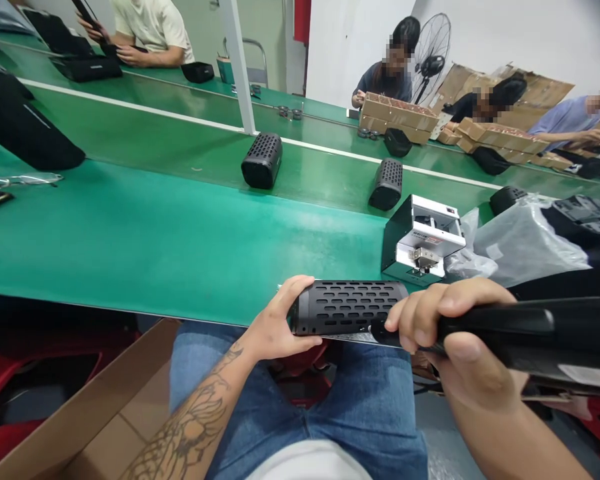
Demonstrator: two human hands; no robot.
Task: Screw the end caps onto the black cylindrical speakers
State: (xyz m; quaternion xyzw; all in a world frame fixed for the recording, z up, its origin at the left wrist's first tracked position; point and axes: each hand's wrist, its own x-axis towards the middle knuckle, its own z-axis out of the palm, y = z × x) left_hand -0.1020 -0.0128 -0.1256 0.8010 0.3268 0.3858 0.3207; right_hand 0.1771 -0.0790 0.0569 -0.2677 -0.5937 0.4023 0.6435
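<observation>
A black housing [353, 307] with rows of slots, shaped like a portable speaker, lies on its side at the table's front edge. My left hand [280, 327] is closed around its left end, thumb on the near side and fingers over the far side. In my right hand [460, 320] is a black electric screwdriver [525, 333], held nearly level. Its nose meets the right end of the housing, low on the near side; the bit and any screw there cannot be made out. Just beyond stands a small white-and-black screw feeder [423, 243].
Clear plastic bags [525, 233] with black parts lie at the right. Two similar housings [263, 160] stand on the green belt ahead. Glasses [23, 180] and a black cloth-like thing [25, 120] are at the left. Several people sit across, near cardboard boxes [397, 119].
</observation>
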